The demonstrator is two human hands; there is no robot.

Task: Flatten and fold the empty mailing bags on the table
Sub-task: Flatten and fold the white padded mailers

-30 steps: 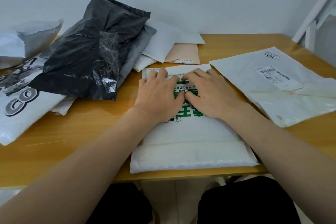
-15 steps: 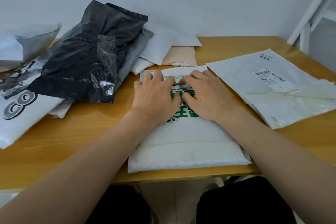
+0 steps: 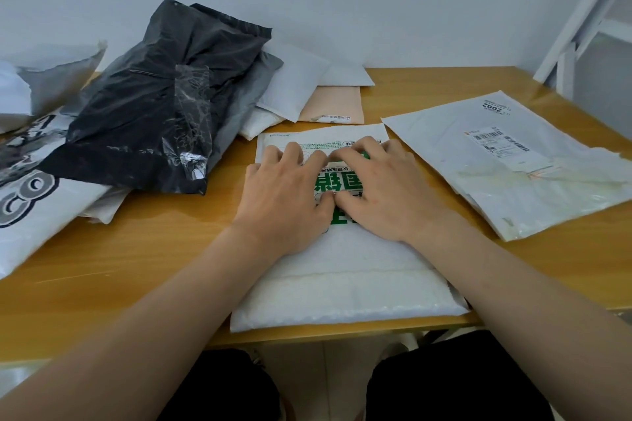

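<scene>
Both hands are flat on a white padded mailing bag (image 3: 342, 284) with green print that lies on the wooden counter (image 3: 136, 249), its near edge hanging a bit over the counter's front edge. The left hand (image 3: 284, 195) and the right hand (image 3: 390, 191) sit side by side with the thumbs touching in the middle, fingers (image 3: 294, 150) spread and nearly straight, pressing down on the far half of the bag, not curled round anything. The green lettering peeks out between the two hands. Just past the fingertips is the bag's far edge, and beyond that a peach envelope (image 3: 337, 106) with a couple of white padded mailers (image 3: 294, 89) overlapping it. Off to the left of the left hand there's a crumpled black poly bag (image 3: 154, 96) with a strip of clear tape on it, lying on a grey bag (image 3: 253, 89), and further left a white bag with black graphics (image 3: 30, 202) plus another rumpled white one (image 3: 51, 79) behind it. To the right of the right hand, close but not touching, is a big white poly bag (image 3: 513, 161) lying pretty flat, shipping label with a barcode facing up. A white frame (image 3: 581, 17) leans in the far right corner.
</scene>
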